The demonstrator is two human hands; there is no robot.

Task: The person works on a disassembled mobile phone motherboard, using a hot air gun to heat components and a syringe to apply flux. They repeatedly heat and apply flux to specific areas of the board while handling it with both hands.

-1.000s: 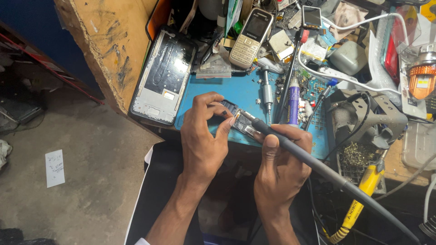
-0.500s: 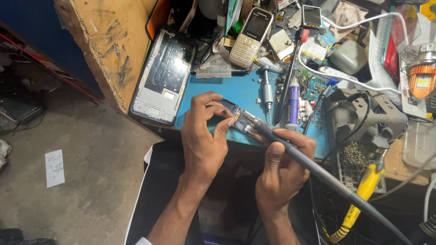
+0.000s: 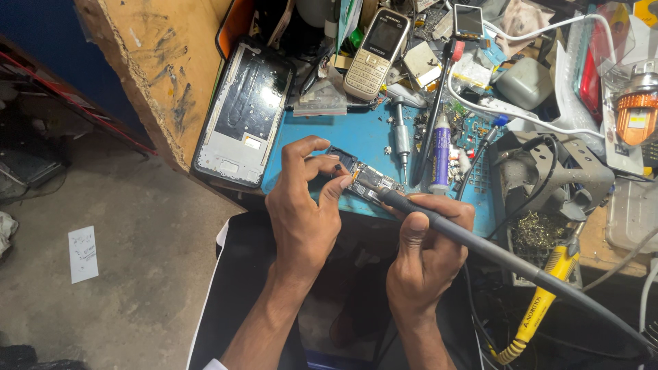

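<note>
— Looking at your hands now, what has changed since a second ago?

— Very little. Your left hand (image 3: 305, 212) still pinches the small circuit board (image 3: 367, 179) between thumb and fingers, curled tight around its near end. The board lies on the blue mat (image 3: 363, 140) at the front edge of the table (image 3: 137, 62), same place as before.

— And your right hand?

— Your right hand (image 3: 425, 253) is closed around the grey handle of the soldering iron (image 3: 466, 236), with the thumb pressed on top. Compared with one second ago, this hand sits slightly lower and nearer to you, and the handle lies a bit flatter. The tip still meets the board at its right end; if it really touches, I cannot tell, it is too small.

— So what does this mean for the work?

— I judge you are in the middle of one joint, only correcting the angle, not going to a new spot. The board did not slide, so your grip is good.

— What is around you?

— Just behind the board stand a small screwdriver (image 3: 401, 137) and a purple tube (image 3: 440, 151). A cream keypad phone (image 3: 377, 44) lies further back, and a phone frame without screen (image 3: 243, 113) leans at the left. The yellow tool (image 3: 538, 312) hangs at the right, well apart from your hands.
</note>
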